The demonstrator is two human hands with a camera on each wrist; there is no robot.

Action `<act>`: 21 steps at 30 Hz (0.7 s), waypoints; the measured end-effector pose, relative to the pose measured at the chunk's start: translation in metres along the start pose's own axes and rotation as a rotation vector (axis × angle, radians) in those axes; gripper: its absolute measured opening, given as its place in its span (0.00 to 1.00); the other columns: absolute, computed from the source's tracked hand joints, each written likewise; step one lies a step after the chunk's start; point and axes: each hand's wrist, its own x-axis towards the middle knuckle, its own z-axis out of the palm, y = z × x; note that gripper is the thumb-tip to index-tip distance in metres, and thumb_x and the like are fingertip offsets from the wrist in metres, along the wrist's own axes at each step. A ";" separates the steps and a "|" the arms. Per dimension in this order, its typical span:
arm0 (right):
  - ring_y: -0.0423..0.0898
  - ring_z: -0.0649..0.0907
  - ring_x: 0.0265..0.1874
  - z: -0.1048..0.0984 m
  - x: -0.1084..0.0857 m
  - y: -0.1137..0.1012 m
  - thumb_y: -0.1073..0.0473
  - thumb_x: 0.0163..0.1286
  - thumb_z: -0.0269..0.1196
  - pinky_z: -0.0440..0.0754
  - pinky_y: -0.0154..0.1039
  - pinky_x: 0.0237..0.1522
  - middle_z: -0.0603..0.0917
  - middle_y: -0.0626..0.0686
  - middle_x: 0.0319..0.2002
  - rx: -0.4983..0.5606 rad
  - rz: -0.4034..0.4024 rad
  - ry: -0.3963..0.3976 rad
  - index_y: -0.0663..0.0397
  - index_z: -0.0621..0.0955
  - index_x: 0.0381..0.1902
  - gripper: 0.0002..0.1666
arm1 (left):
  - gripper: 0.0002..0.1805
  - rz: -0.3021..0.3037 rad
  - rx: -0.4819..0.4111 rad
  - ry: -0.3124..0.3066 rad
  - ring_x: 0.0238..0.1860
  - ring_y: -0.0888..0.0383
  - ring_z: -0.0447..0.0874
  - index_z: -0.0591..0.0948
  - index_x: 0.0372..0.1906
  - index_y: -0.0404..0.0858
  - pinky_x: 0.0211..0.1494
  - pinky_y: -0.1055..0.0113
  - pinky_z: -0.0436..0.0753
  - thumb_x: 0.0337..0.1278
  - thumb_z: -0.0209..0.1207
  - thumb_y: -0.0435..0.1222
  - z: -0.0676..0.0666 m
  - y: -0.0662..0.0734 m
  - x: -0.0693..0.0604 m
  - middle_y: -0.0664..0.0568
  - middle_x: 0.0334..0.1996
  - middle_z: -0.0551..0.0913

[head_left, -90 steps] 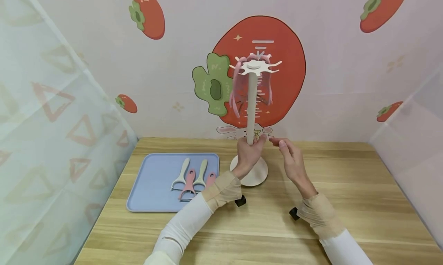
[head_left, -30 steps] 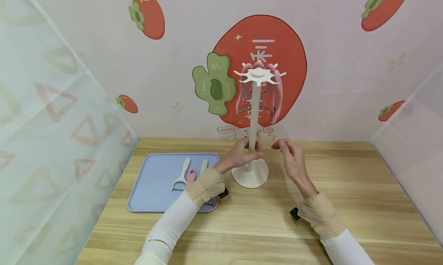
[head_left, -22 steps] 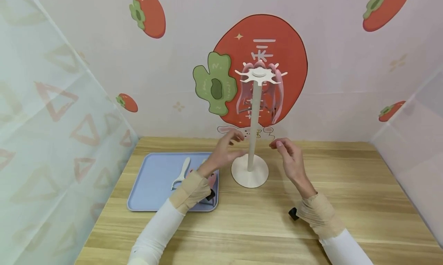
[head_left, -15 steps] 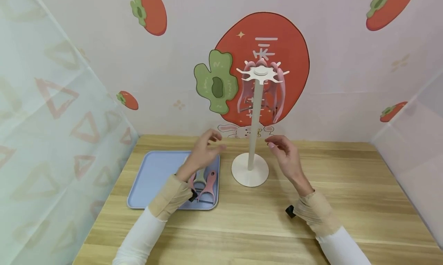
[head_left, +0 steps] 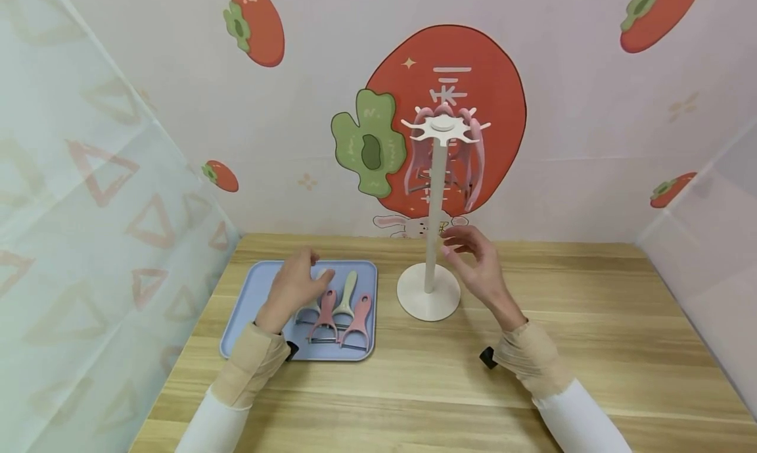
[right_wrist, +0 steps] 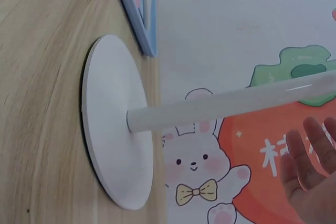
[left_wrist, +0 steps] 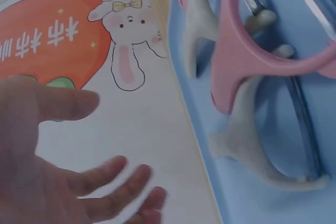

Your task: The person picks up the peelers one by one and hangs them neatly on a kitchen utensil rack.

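My left hand hovers over the blue tray, fingers loosely bent and holding nothing. Beneath and beside it lie two pale peelers, one in plain sight and the other partly covered by the hand in the head view. Two pink peelers rest among them. Right of the tray stands a white rotating rack with a ring of hooks on top. Several pink peelers hang from its back and right hooks. Beside the pole, my right hand is apart from it, fingers relaxed and bare.
The rack's round base sits on the wooden table, close to the tray's right edge. Behind the table rises a printed backdrop with persimmons, and a light side panel borders the left.
The rack has turned, bringing the hanging pink peelers round to the right. My left hand has let go of the pole and moved left over the tray. My right hand has shifted slightly toward the pole.
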 end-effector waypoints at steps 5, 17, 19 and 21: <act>0.56 0.86 0.56 0.006 0.005 -0.002 0.67 0.69 0.70 0.83 0.46 0.60 0.86 0.61 0.58 0.030 0.003 -0.018 0.60 0.81 0.63 0.25 | 0.39 -0.096 0.079 -0.129 0.66 0.27 0.76 0.68 0.75 0.30 0.63 0.34 0.79 0.74 0.61 0.54 0.002 -0.008 -0.003 0.28 0.71 0.71; 0.44 0.87 0.52 0.023 0.015 -0.008 0.68 0.68 0.72 0.85 0.42 0.58 0.87 0.60 0.54 0.040 0.002 -0.014 0.60 0.80 0.63 0.26 | 0.25 -0.170 0.138 -0.259 0.36 0.47 0.81 0.78 0.49 0.28 0.34 0.54 0.80 0.71 0.62 0.50 0.006 -0.019 -0.010 0.39 0.38 0.82; 0.43 0.88 0.50 0.027 0.018 -0.009 0.66 0.69 0.71 0.85 0.36 0.56 0.88 0.61 0.52 0.051 0.002 -0.018 0.61 0.81 0.61 0.24 | 0.22 -0.177 0.136 -0.264 0.33 0.49 0.79 0.78 0.45 0.31 0.31 0.58 0.78 0.72 0.63 0.49 0.007 -0.019 -0.010 0.42 0.34 0.80; 0.41 0.87 0.48 0.031 0.021 -0.011 0.65 0.71 0.71 0.83 0.32 0.53 0.88 0.61 0.50 0.064 0.014 -0.021 0.62 0.82 0.60 0.21 | 0.20 -0.184 0.131 -0.265 0.32 0.49 0.79 0.78 0.43 0.33 0.30 0.59 0.76 0.73 0.62 0.49 0.009 -0.020 -0.010 0.43 0.33 0.80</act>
